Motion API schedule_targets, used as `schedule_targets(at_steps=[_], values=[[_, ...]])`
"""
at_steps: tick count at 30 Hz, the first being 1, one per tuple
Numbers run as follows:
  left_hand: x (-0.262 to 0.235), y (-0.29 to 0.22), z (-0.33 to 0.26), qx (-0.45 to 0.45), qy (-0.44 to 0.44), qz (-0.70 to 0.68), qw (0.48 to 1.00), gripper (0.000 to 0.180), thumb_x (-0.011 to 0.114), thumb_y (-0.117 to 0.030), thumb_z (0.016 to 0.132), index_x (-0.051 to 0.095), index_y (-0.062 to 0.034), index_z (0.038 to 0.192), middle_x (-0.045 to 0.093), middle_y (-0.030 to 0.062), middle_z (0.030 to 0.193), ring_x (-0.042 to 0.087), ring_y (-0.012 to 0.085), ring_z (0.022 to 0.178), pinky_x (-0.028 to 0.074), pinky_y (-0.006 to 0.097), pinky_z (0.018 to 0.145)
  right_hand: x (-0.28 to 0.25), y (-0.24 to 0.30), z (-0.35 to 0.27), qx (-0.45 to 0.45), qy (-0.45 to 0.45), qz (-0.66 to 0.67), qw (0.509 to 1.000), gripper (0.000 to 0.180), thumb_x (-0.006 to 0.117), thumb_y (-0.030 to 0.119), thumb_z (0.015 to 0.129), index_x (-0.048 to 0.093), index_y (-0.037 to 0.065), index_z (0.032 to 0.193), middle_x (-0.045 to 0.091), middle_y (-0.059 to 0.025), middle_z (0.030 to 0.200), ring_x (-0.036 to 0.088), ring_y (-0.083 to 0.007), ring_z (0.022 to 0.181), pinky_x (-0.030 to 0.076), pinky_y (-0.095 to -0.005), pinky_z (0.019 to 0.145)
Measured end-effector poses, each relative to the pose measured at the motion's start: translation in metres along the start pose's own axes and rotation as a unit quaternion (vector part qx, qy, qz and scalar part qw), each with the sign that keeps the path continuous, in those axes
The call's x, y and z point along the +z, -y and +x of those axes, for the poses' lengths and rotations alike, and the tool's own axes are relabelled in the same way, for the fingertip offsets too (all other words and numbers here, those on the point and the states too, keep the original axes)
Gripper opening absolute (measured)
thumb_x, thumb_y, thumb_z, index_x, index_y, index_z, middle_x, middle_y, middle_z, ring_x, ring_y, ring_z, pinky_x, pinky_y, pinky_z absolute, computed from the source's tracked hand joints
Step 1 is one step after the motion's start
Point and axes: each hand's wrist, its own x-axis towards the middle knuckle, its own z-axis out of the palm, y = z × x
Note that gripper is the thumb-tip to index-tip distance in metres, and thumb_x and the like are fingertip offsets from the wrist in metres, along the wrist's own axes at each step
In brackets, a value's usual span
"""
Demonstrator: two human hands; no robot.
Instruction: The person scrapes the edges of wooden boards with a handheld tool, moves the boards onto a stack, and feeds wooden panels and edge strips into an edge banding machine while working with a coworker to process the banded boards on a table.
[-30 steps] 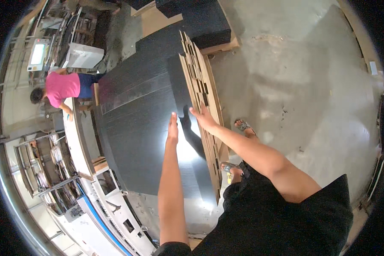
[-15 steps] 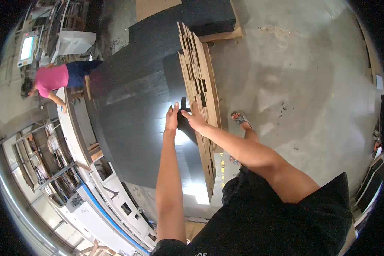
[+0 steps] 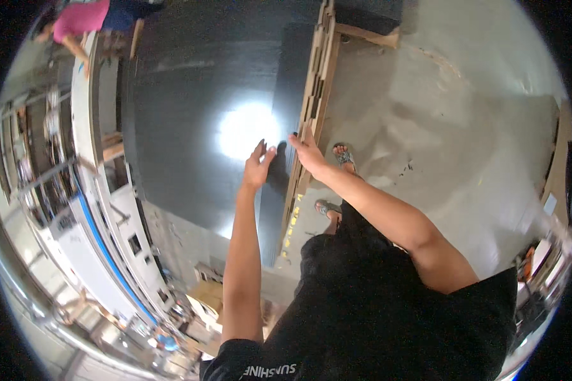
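A broad stack of dark boards [image 3: 190,140] lies in front of me, its layered tan edge [image 3: 318,82] on the right side. My left hand [image 3: 257,169] is over the dark top surface, thumb and fingers apart. Just to its right, beside the stack's edge, my right hand [image 3: 307,154] is raised with its fingers spread. A gap separates the two hands, and I make out nothing held in either. Dark patches show at the fingertips of both, too blurred to tell. Between them a dark hand-shaped shadow falls on the boards, next to a bright glare.
At the far left a co-worker in a pink top [image 3: 82,18] leans over a white-edged frame [image 3: 86,95]. A long white machine with a blue strip [image 3: 108,238] runs along the left. Cardboard boxes [image 3: 206,298] stand low, left of my body. Grey concrete floor [image 3: 413,127] extends rightward.
My hands were close together at the stack's edge and are now apart, the right one farther right. The view has shifted, so the co-worker sits higher in the picture.
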Motion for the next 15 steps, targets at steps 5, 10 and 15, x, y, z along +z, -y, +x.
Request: schedule_targets(at_steps=[5,10,15], values=[[-0.005,0.14,-0.16,-0.091,-0.076,0.039,0.992,0.069,0.057,-0.046,0.102,0.049,0.0051,0.147,0.056,0.0262,0.144,0.05,0.0403,0.138,0.033,0.044,0.118,-0.005,-0.058,-0.091,0.173,0.088,-0.118,0.974,0.119,0.055,0.076,0.09,0.004,-0.005,0.161,0.019,-0.0298,0.165,0.023,-0.0383,0.154,0.023,-0.0422,0.125],[0.012,0.233,-0.307,-0.282,-0.323,-0.102,0.898,0.08,0.053,-0.055,0.103,0.041,0.0068,0.151,0.047,0.0252,0.154,0.042,0.0328,0.146,0.031,0.042,0.121,-0.041,-0.158,-0.129,0.366,0.223,-0.062,0.902,0.118,0.067,0.066,0.091,0.003,-0.004,0.162,0.023,-0.0244,0.164,0.036,-0.0259,0.145,0.041,-0.0403,0.114],[0.062,0.307,-0.397,-0.353,-0.381,-0.492,0.699,0.101,0.047,-0.073,0.096,0.023,0.0014,0.16,0.028,0.0214,0.165,0.027,0.0346,0.153,0.022,0.046,0.125,0.01,-0.104,-0.171,0.396,0.322,-0.137,0.849,0.127,0.067,0.072,0.086,-0.003,0.0,0.162,0.006,-0.0175,0.171,0.02,-0.0328,0.155,0.036,-0.055,0.117]])
